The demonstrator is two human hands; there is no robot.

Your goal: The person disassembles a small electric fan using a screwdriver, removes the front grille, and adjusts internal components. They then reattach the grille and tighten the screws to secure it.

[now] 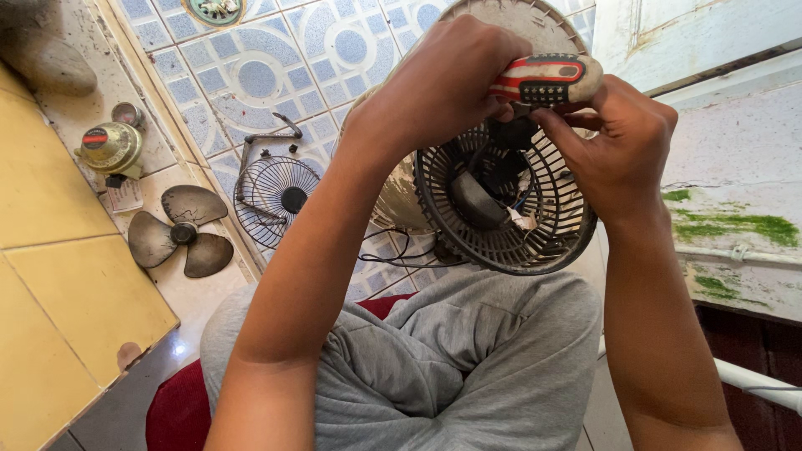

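Tiled floor (251,79); my left hand (447,79) is clamping the screwdriver (547,79), my right hand (618,146) is pinching its shaft at six o'clock; tip may be slipping into fan wires (522,200).

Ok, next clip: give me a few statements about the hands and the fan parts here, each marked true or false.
1. The left hand grips a red, black and pale tool handle. True.
2. The right hand rests flat on the floor. False: it is raised at the tool handle, above the dark fan grille.
3. The three-blade fan propeller lies loose on the floor. True.
4. The small wire guard is mounted on the dark fan grille. False: it lies apart on the patterned tiles.
5. The person wears grey shorts. True.
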